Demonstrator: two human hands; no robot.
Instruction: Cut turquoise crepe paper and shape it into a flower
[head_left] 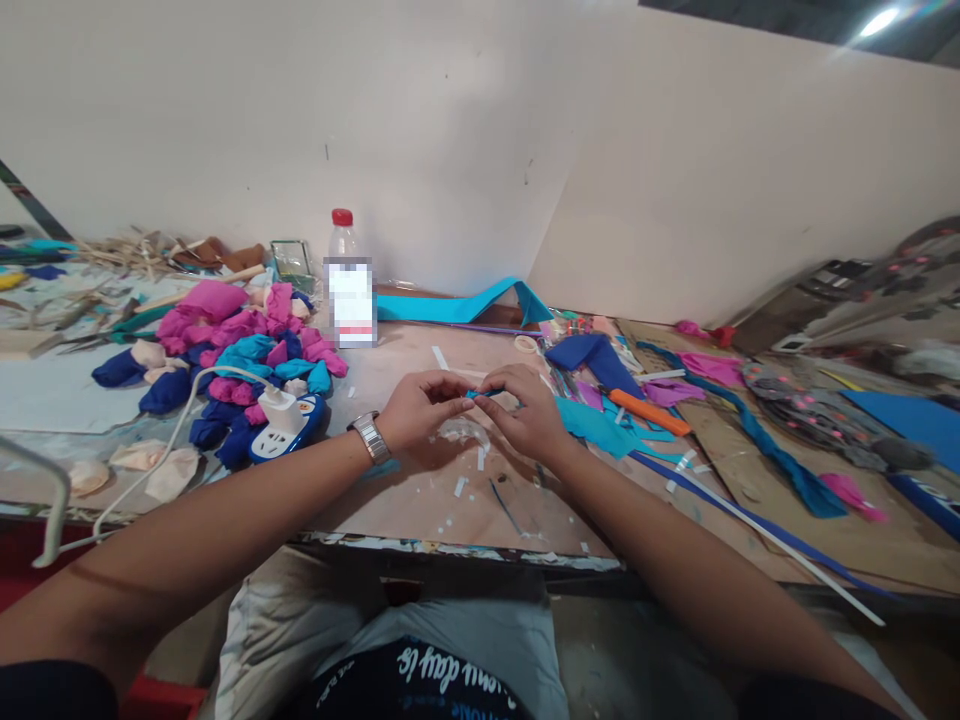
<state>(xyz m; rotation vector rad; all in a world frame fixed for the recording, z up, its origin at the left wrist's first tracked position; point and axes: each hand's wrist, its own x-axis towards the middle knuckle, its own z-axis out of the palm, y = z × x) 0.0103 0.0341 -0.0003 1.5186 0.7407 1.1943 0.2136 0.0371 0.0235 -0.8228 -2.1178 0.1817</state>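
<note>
My left hand (424, 412) and my right hand (525, 410) meet above the middle of the table, fingertips almost touching. Pinched between the thumbs and fingers of both is a small blue strip (472, 394); most of it is hidden, so I cannot tell its material. A metal watch (369, 437) is on my left wrist. Beneath the hands lie small white scraps (460, 486) and a thin dark strip (505, 505) on the wooden tabletop (420, 520). Close to my right hand are turquoise pieces (600, 425).
Left, a heap of pink and blue bundles (225, 330) surrounds a power strip (281, 430) with a white cable (180, 420). A red-capped bottle (343, 240) stands behind. Rightward lie an orange cutter (649, 411), a long white stick (795, 552) and cardboard (720, 460).
</note>
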